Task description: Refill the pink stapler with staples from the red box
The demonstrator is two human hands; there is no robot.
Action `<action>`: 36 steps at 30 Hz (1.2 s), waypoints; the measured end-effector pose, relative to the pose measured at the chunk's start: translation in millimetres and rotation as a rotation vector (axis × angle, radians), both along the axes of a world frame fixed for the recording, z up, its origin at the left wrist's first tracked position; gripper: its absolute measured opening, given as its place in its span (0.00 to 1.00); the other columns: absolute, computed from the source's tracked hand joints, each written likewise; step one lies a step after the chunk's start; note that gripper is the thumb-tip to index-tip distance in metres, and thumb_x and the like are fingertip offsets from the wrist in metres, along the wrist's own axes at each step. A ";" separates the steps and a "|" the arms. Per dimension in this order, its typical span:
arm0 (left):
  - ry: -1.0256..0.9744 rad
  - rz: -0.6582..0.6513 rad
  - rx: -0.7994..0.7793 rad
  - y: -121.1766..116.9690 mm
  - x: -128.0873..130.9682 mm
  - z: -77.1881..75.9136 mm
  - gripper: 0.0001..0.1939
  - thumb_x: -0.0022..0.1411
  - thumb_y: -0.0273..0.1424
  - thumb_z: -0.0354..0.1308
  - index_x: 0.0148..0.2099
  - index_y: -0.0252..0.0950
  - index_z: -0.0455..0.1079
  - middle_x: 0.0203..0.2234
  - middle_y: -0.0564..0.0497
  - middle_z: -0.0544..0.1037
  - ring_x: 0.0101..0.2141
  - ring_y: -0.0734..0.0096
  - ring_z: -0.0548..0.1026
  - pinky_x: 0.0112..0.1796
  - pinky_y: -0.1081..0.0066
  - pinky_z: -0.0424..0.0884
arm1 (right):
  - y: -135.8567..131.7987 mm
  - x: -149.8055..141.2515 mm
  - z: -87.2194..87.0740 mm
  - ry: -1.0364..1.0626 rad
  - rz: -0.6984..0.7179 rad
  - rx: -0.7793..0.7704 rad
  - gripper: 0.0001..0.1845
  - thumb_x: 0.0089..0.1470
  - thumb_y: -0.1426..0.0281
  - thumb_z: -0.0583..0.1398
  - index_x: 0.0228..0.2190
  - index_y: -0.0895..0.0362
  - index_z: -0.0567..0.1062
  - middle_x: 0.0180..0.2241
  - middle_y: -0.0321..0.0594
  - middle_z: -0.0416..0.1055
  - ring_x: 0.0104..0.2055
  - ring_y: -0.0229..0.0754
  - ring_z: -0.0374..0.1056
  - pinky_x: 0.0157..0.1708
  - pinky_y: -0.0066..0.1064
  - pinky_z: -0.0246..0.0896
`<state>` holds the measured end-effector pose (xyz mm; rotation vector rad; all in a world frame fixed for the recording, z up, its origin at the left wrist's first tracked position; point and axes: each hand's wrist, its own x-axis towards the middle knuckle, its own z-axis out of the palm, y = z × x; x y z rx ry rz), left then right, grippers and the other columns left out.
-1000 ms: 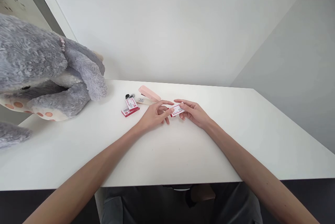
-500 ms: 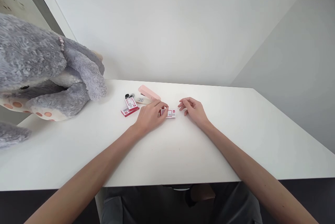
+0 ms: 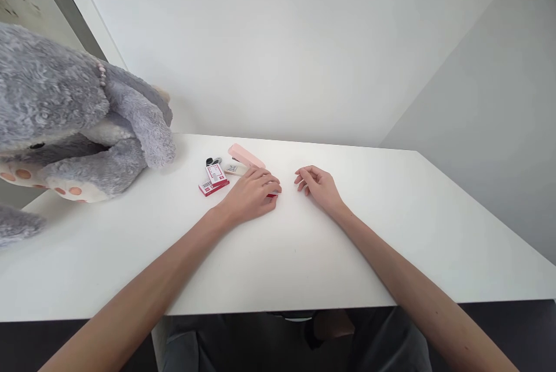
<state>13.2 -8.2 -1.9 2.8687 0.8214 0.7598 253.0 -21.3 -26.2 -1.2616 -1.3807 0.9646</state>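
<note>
My left hand (image 3: pixel 252 195) lies over a small red and white staple box (image 3: pixel 272 194), fingers curled round it; only a red sliver of the box shows. My right hand (image 3: pixel 318 185) rests on the white table (image 3: pixel 304 256) a little to the right, fingers loosely bent and apart, holding nothing. Just beyond my left hand lies a pink stapler (image 3: pixel 244 159). To its left sit two more red and white staple boxes (image 3: pixel 214 179), one stacked on the other.
A large grey plush toy (image 3: pixel 73 128) fills the table's left end. A small dark object (image 3: pixel 213 161) lies behind the stacked boxes. White walls close the back and right. My lap shows below the table's front edge.
Both hands held the staple box together; my right hand let go and stayed back. My left hand slid the box leftward toward the stapler and now covers it.
</note>
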 end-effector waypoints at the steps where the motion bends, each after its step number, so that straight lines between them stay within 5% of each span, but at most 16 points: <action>1: 0.003 0.024 0.016 1.1 -1.8 1.8 0.11 0.64 0.26 0.57 0.43 0.41 0.79 0.44 0.46 0.83 0.51 0.54 0.75 0.55 0.53 0.67 | 0.1 -0.1 0.0 -0.003 0.000 0.000 0.22 0.60 0.48 0.62 0.37 0.54 0.79 0.35 0.42 0.79 0.31 0.40 0.73 0.28 0.32 0.65; 8: 0.070 0.103 0.063 10.7 -18.3 12.2 0.05 0.58 0.27 0.58 0.30 0.40 0.73 0.33 0.47 0.81 0.41 0.56 0.75 0.49 0.56 0.68 | 0.5 -0.1 -0.3 -0.011 0.026 -0.016 0.22 0.59 0.48 0.62 0.36 0.53 0.79 0.33 0.42 0.78 0.29 0.41 0.73 0.28 0.32 0.64; 15: 0.111 0.107 0.154 20.1 -33.0 15.5 0.12 0.55 0.19 0.52 0.38 0.39 0.72 0.37 0.47 0.80 0.41 0.57 0.74 0.46 0.59 0.67 | -1.5 -1.6 3.2 -0.028 0.032 -0.019 0.18 0.61 0.52 0.61 0.35 0.52 0.79 0.32 0.40 0.78 0.30 0.41 0.73 0.30 0.33 0.62; 20: 0.078 0.116 0.225 12.8 -26.3 16.7 0.08 0.59 0.21 0.51 0.34 0.39 0.67 0.32 0.47 0.77 0.35 0.61 0.72 0.37 0.63 0.64 | -2.2 -3.4 4.3 -0.083 0.034 -0.016 0.16 0.63 0.54 0.59 0.35 0.52 0.79 0.32 0.39 0.79 0.30 0.41 0.73 0.30 0.33 0.61; 26: 0.079 0.007 0.127 -11.9 1.3 -0.9 0.17 0.60 0.22 0.47 0.22 0.39 0.49 0.15 0.55 0.57 0.18 0.71 0.53 0.24 0.65 0.44 | -3.9 -5.5 6.1 -0.150 0.050 0.019 0.15 0.64 0.56 0.58 0.35 0.53 0.78 0.31 0.38 0.79 0.30 0.40 0.73 0.35 0.34 0.64; 30: 0.100 -0.129 0.127 -17.9 9.9 -16.8 0.17 0.60 0.21 0.47 0.23 0.39 0.48 0.13 0.57 0.52 0.17 0.72 0.47 0.24 0.65 0.40 | -4.3 -6.7 6.2 -0.177 0.053 0.019 0.15 0.64 0.56 0.58 0.35 0.52 0.78 0.31 0.37 0.79 0.30 0.40 0.73 0.35 0.33 0.64; 36: 0.043 -0.152 0.086 -15.6 8.5 -22.4 0.15 0.55 0.19 0.47 0.26 0.39 0.44 0.15 0.58 0.49 0.19 0.73 0.44 0.24 0.66 0.39 | -3.7 -8.2 4.0 -0.216 0.060 0.025 0.14 0.64 0.57 0.57 0.35 0.52 0.79 0.31 0.36 0.79 0.31 0.40 0.72 0.34 0.33 0.65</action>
